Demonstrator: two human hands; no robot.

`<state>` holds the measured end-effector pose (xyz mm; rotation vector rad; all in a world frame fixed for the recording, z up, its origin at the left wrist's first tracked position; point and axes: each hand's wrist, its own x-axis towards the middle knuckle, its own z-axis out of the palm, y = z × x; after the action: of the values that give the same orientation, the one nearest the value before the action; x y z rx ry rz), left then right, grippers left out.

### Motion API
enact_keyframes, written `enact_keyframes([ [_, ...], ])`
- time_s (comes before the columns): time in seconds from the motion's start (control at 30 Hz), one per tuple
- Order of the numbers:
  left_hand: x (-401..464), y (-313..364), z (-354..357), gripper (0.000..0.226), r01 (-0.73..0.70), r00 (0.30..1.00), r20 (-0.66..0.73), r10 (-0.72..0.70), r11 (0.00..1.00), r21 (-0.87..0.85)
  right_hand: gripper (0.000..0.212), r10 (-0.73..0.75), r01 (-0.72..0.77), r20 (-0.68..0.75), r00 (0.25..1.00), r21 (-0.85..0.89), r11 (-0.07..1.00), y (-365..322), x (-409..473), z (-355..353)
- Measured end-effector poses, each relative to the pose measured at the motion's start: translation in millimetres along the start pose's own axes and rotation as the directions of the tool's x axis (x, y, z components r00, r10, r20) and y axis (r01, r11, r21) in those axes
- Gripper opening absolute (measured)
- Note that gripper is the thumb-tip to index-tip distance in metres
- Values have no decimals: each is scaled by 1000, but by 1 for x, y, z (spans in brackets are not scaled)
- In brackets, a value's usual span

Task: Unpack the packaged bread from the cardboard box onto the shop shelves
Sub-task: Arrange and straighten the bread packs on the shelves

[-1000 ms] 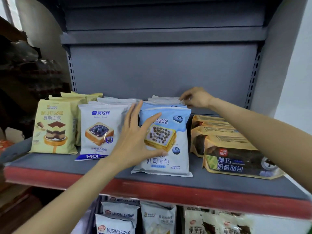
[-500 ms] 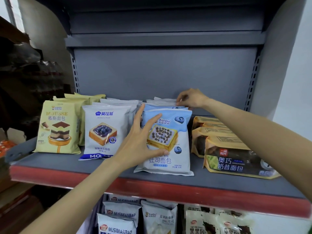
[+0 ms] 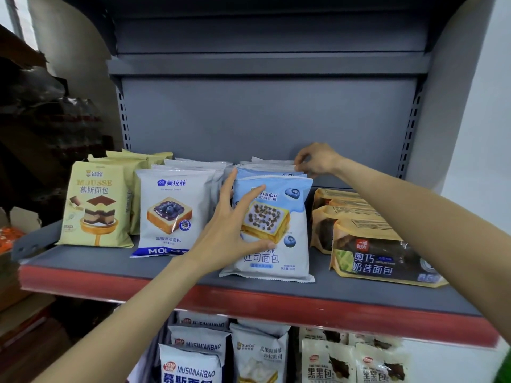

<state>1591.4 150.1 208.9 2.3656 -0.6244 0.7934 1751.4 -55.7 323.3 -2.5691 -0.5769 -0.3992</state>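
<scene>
A row of light-blue blueberry toast packs (image 3: 287, 217) stands upright on the grey shelf (image 3: 110, 265) with the red front edge. My left hand (image 3: 229, 230) lies flat against the front pack's face, fingers spread and straight, thumb low on the pack. My right hand (image 3: 315, 160) reaches behind the row and pinches the top seams of the rear packs. To the left stand white blueberry bread packs (image 3: 172, 214) and yellow mousse bread packs (image 3: 95, 205). The cardboard box is out of view.
Dark chocolate milkshake bread packs (image 3: 381, 252) lie stacked at the right of the shelf. A lower shelf holds more packs (image 3: 193, 366). An upper shelf (image 3: 268, 63) hangs overhead. Dim stock and cardboard (image 3: 25, 219) sit at the far left.
My left hand has stayed flat on the front blue pack while the row has been pushed more upright. My right hand keeps its pinch at the rear packs' tops. The view shifted slightly.
</scene>
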Motion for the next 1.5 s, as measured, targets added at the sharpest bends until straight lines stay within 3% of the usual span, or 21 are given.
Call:
enact_keyframes([
  [0.17,0,0,1,97,11,1000,-7,-11,1000,-16,13,-7,9,-78,997,21,1000,3,-2,2],
  [0.37,-1,5,-2,101,33,999,24,-32,999,-34,11,-21,11,-106,994,-91,996,9,-5,-8],
  [0.57,-5,5,9,132,159,985,-27,-170,959,-235,14,1,-6,-120,993,-40,999,17,-14,-7],
  [0.67,-2,-1,10,140,329,944,142,-298,820,-468,26,55,-46,-87,995,107,993,15,-29,-6],
  [0.77,2,-8,11,142,391,920,237,-312,770,-503,45,122,-96,-49,991,358,929,1,-66,-13],
  [0.9,11,-11,10,144,434,900,274,-338,732,-525,64,48,-146,183,982,574,805,-11,-123,-16],
  [1.0,20,-11,11,147,449,892,313,-325,716,-535,98,-88,-103,314,945,542,834,-11,-139,-5],
  [1.07,25,-9,12,150,438,896,325,-301,719,-540,113,-105,-72,315,943,503,861,-12,-137,2],
  [1.23,28,-9,8,156,456,886,358,-295,693,-559,121,-106,-57,274,956,528,848,-23,-131,16],
  [1.4,30,-8,6,140,431,894,373,-247,702,-568,122,-93,-2,188,978,452,892,-30,-135,22],
  [1.5,30,-9,8,130,370,919,344,-192,719,-588,124,-74,-30,229,971,420,907,-30,-133,22],
])
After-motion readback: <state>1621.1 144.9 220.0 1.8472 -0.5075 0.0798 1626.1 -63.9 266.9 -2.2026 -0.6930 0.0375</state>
